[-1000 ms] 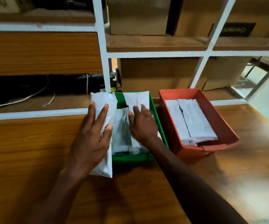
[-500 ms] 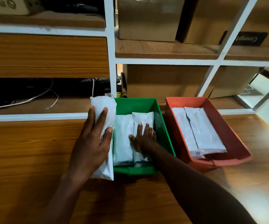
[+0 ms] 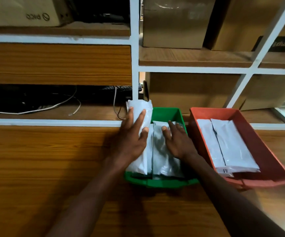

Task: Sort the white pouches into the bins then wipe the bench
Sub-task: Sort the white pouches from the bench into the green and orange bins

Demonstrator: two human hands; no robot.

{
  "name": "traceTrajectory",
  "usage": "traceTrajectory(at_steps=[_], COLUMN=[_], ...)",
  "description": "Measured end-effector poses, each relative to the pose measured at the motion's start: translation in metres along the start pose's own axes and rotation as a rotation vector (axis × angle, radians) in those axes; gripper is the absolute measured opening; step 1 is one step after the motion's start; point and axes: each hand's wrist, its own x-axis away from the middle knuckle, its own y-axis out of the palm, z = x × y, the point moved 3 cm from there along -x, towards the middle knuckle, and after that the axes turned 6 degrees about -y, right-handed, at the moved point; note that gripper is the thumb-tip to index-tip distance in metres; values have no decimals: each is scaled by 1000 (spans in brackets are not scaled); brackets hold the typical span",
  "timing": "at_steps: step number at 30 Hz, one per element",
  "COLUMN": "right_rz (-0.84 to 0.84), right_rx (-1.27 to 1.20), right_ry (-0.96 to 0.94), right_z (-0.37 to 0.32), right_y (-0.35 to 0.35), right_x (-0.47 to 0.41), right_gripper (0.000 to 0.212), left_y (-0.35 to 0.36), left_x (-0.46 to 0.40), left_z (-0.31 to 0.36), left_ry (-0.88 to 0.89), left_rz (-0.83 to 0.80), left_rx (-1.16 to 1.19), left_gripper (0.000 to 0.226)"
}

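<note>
Since a second ago the left hand [image 3: 129,141] has carried its white pouch [image 3: 139,134] from the bench beside the green bin [image 3: 165,113] to over the bin's left edge, at the centre of the frame, and the right hand [image 3: 177,142] has shifted on the pouches already inside. Left fingers lie along the pouch with the thumb round its side, gripping it. Right fingers are spread and straight, pressing flat on the packed pouches [image 3: 162,151], holding nothing.

Sorting is the step in hand, and it looks nearly finished: no loose pouch shows on the wooden bench [image 3: 44,168]. Right of centre the red bin [image 3: 275,168] holds two more pouches [image 3: 230,144] lying side by side. Next the held pouch probably needs lowering into the gap at the bin's left wall while the right hand keeps the others pushed aside; wiping follows, though no cloth is in view.

Writing: a pale box [image 3: 23,11] at upper left bears mirrored lettering that seems to read "pico"; a dark label [image 3: 283,44] at upper right is mirrored too, and I cannot read it fully
</note>
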Motion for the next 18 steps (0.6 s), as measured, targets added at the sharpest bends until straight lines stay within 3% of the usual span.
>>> traceTrajectory(at_steps=[6,13,18], right_rz=[209,245,243], right_rx=[-78,-101,-88], right_ry=[-133,-160,-160], right_z=[9,13,19], right_y=[-42,-55,-53], right_x=[33,59,67], right_gripper=[85,77,71], left_y=[60,118,137], left_x=[-26,-42,-35], left_z=[5,-7,-19], left_ry=[-54,-153,-167], left_rz=[-121,-352,-365], left_rx=[-169,-304,-395], left_gripper=[57,62,66])
